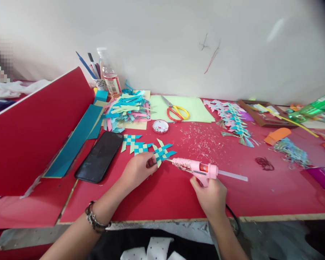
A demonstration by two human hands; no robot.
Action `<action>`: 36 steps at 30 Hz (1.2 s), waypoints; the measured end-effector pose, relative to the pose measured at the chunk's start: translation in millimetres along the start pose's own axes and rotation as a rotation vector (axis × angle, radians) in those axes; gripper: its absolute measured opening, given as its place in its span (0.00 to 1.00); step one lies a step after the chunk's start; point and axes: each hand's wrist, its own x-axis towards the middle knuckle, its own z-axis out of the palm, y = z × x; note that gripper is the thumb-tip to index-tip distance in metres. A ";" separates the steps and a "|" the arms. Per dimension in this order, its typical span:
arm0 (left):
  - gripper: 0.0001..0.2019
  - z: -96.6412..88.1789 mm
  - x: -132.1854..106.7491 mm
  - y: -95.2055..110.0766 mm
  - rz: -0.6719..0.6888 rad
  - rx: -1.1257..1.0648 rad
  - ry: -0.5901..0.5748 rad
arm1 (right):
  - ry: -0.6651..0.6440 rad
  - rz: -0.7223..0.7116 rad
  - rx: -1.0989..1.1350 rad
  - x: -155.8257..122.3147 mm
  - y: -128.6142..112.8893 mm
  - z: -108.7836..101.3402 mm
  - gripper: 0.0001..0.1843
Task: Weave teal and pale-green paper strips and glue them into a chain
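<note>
My left hand [137, 169] pinches the lower edge of a woven blue-and-green paper piece [162, 153] lying on the red table [165, 195]. A pink glue gun [197, 168] sits in my right hand [209, 195], fingers wrapped round its grip. Its nozzle points left and touches the woven piece. A clear glue stick pokes out of the gun's back end. Two more woven pieces [135, 143] lie joined to the left of the held one.
A black phone [100, 156] lies left of my hand, beside blue paper strips and a raised red board [35, 133]. At the back are a pile of paper strips [127, 108], scissors [176, 111] on green paper, a small round tin [160, 126] and a chain of woven pieces [233, 119].
</note>
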 end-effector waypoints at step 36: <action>0.03 -2.0 -0.4 -1.0 0.020 0.061 -0.037 | -0.083 -0.035 0.065 3.8 -4.2 1.8 0.15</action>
